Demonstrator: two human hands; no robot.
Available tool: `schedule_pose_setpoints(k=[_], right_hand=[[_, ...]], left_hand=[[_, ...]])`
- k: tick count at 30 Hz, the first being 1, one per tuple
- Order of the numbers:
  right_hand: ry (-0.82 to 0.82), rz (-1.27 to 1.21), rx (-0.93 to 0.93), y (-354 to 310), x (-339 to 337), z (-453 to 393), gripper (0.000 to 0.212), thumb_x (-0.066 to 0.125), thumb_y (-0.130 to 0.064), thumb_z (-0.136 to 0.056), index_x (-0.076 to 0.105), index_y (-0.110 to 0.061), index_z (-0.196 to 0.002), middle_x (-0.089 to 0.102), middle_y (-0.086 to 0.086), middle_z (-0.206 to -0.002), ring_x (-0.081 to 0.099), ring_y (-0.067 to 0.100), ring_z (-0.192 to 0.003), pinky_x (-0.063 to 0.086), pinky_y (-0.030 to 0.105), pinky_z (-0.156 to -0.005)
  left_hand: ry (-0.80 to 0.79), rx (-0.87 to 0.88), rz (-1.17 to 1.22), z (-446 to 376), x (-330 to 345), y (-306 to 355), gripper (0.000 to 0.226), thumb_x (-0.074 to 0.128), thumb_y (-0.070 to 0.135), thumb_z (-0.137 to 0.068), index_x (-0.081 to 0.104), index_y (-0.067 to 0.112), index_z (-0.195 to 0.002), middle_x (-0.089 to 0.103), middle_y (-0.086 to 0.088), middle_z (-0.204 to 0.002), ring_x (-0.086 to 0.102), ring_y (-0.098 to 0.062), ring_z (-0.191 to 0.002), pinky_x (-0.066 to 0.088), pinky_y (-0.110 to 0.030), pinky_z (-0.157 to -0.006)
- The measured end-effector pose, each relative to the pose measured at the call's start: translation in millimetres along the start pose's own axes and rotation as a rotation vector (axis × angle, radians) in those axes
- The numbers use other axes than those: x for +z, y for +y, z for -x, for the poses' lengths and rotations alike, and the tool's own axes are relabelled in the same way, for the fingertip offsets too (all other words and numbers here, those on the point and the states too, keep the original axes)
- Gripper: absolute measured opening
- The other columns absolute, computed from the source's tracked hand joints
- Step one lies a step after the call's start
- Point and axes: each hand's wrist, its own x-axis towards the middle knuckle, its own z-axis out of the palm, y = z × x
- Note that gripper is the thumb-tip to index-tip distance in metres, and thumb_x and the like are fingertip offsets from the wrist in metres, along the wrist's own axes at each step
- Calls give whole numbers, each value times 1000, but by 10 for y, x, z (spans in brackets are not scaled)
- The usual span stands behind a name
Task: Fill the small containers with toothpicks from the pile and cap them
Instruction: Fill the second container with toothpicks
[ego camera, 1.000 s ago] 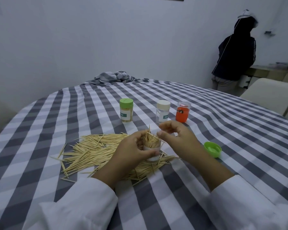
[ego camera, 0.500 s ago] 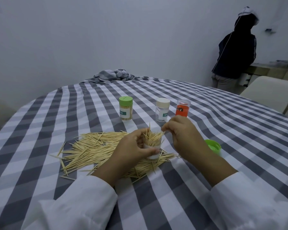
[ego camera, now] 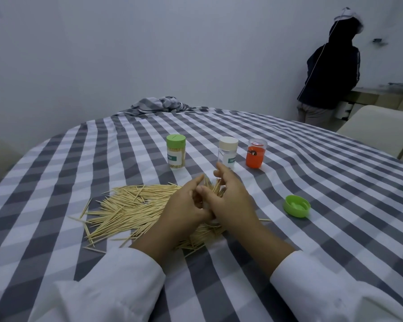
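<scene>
Wooden toothpicks (ego camera: 130,205) are heaped at centre left of the frame, on the checked cloth (ego camera: 312,205); a bunch (ego camera: 215,188) stands splayed between the two hands at centre. The container under them is hidden. The left hand (ego camera: 184,210) is curled round it, as far as can be judged, and the right hand (ego camera: 230,201) is curled at the bunch; a pinch cannot be confirmed. The sticks are judged light, stiff, sharp-tipped and easily scattered, best taken as a bundle at mid-length. The loose cap (ego camera: 297,205) lies at centre right. Three capped jars (ego camera: 228,152) stand above centre.
</scene>
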Motion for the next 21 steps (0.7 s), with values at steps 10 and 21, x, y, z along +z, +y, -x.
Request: schedule_pose_setpoints(k=[10, 21], right_hand=[[-46, -57, -54, 19, -102, -12, 31, 47, -17, -97, 61, -24, -123, 60, -2, -123, 53, 6, -112, 46, 33, -98], [-218, 313, -231, 146, -246, -2, 42, 30, -42, -100, 36, -36, -141, 32, -11, -150, 11, 6, -142, 9, 41, -114]], left_hand=[[-4, 34, 33, 18, -27, 33, 74, 80, 10, -72, 46, 38, -132, 69, 15, -96, 67, -1, -88, 57, -26, -81], [8, 36, -15, -5, -83, 1, 58, 83, 20, -69, 56, 34, -118, 65, 18, -99, 63, 2, -95, 53, -17, -81]])
